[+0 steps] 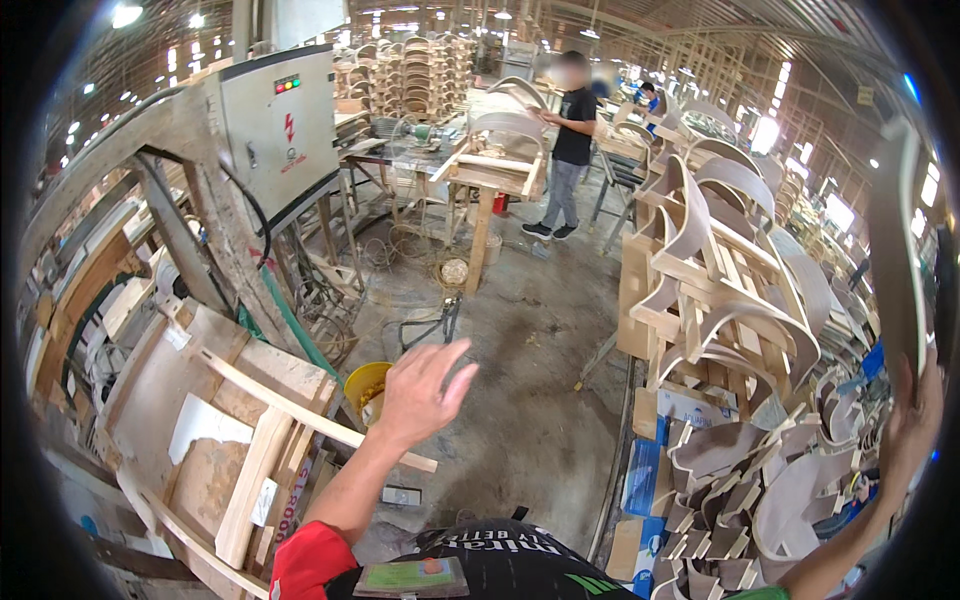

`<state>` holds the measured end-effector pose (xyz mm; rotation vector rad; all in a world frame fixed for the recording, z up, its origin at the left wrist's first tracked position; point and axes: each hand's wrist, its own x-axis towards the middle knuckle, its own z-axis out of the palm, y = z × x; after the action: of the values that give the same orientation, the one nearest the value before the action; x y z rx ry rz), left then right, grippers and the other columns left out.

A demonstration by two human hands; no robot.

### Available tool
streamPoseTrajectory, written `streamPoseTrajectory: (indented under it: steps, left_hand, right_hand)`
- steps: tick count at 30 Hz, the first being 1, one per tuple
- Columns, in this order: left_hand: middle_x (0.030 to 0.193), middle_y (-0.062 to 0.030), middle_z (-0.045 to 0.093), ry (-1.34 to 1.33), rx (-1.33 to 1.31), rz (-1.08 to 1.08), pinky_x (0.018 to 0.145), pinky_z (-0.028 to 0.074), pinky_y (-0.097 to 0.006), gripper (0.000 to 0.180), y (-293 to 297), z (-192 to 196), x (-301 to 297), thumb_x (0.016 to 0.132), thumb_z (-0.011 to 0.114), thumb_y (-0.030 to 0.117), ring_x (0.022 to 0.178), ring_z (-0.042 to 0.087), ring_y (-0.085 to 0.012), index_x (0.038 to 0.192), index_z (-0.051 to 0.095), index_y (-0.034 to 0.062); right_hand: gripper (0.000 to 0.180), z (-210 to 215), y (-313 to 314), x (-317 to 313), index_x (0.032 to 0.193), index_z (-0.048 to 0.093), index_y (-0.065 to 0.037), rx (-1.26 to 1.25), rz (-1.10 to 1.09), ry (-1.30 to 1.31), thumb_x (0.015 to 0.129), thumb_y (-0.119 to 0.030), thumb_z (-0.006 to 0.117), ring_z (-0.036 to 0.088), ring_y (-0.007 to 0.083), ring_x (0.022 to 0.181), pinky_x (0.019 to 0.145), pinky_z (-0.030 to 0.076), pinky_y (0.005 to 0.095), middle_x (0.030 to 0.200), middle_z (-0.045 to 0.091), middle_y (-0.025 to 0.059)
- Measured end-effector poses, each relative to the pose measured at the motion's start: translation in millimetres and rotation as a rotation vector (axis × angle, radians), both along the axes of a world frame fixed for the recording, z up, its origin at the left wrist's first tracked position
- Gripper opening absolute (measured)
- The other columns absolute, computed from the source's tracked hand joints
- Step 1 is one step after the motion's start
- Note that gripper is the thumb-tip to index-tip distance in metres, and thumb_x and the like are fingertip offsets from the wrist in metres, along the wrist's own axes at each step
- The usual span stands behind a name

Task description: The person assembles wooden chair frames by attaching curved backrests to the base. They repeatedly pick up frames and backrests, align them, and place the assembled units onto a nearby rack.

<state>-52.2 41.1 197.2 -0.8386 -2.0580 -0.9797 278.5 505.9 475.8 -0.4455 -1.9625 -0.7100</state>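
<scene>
My left hand (pixel 428 392) is in mid-air over the floor, holding nothing, with its fingers stretched out and the thumb apart. Just left of it, a pale wooden frame with long bars (pixel 262 450) lies on a worn bench (pixel 215 345). At the far right, my right hand (pixel 916 405) grips the lower end of a tall curved wooden panel (pixel 893 240), which stands upright along the picture's rim. Part of that hand's grip is hidden by the panel. Beside my right arm are piled curved wooden pieces (pixel 800 500).
A stack of curved wooden chair frames (pixel 725 270) rises on the right, above cardboard boxes (pixel 645 480). Ahead, a person in a dark shirt (pixel 573 125) stands by a bench with a wooden frame (pixel 495 165). A grey electrical cabinet (pixel 280 130) and a yellow bucket (pixel 366 385) are left.
</scene>
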Motion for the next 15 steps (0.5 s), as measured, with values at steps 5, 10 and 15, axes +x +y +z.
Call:
streamPoseTrajectory:
  steps: [5, 10, 15]
  left_hand:
    - [0.128, -0.0128, 0.066, 0.418, 0.006, 0.135, 0.095, 0.052, -0.045, 0.043, 5, 67, 12, 0.081, 0.085, 0.018, 0.119, 0.063, -0.0330, 0.121, 0.070, 0.0138]
    - [0.145, -0.0115, 0.056, 0.716, -0.060, 0.337, 0.107, 0.048, -0.047, 0.045, -22, 96, 13, 0.083, 0.081, 0.021, 0.136, 0.050, -0.0331, 0.126, 0.069, 0.0265]
    - [0.138, -0.0162, 0.060, 0.814, -0.262, 0.438, 0.103, 0.052, -0.044, 0.040, -78, 102, 23, 0.091, 0.064, 0.023, 0.127, 0.060, -0.0352, 0.130, 0.066, 0.0286]
  right_hand:
    - [0.040, 7, -94, -116, 0.133, 0.062, 0.001, 0.051, 0.345, -0.316, 0.096, -0.009, 0.072, 0.064, 0.0317, 0.104, 0.094, 0.048, 0.0402, 0.115, 0.067, 0.0183]
    - [0.031, -8, -194, -208, 0.102, 0.069, 0.002, -0.488, 0.975, -0.825, 0.090, -0.025, 0.078, 0.064, 0.0307, 0.073, 0.070, 0.048, 0.0400, 0.082, 0.065, 0.0161]
    - [0.043, -48, -243, -297, 0.109, 0.070, 0.002, -0.611, 1.398, -1.253, 0.091, -0.037, 0.078, 0.069, 0.0221, 0.081, 0.075, 0.052, 0.0341, 0.086, 0.071, 0.0123]
